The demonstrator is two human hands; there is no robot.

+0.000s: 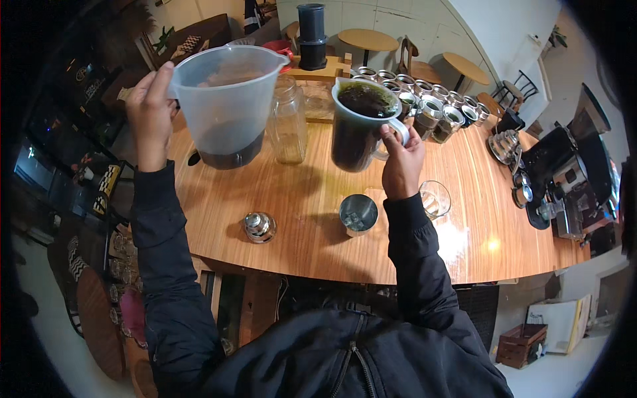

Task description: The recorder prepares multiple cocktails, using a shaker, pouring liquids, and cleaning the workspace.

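Observation:
My left hand (152, 112) grips the handle side of a large translucent plastic pitcher (226, 104), with dark liquid in its bottom. In my right hand (404, 159) is the handle of a smaller plastic measuring jug (353, 142), nearly full of dark liquid with greenish froth on top. Between the two vessels stands a clear glass bottle (288, 124). Nearer to me on the wooden counter (298, 234) are a metal shaker cup (358, 215) that seems to hold ice, and a steel shaker top (260, 227). A drinking glass (434, 200) sits just right of my right wrist.
Several lidless jars (433, 117) with metal rims crowd the back right of the counter. Behind the bottle is a wooden stand (321, 69) bearing a dark cylindrical device (312, 37). A metal kettle (505, 147) and a coffee grinder (562, 164) occupy the right end.

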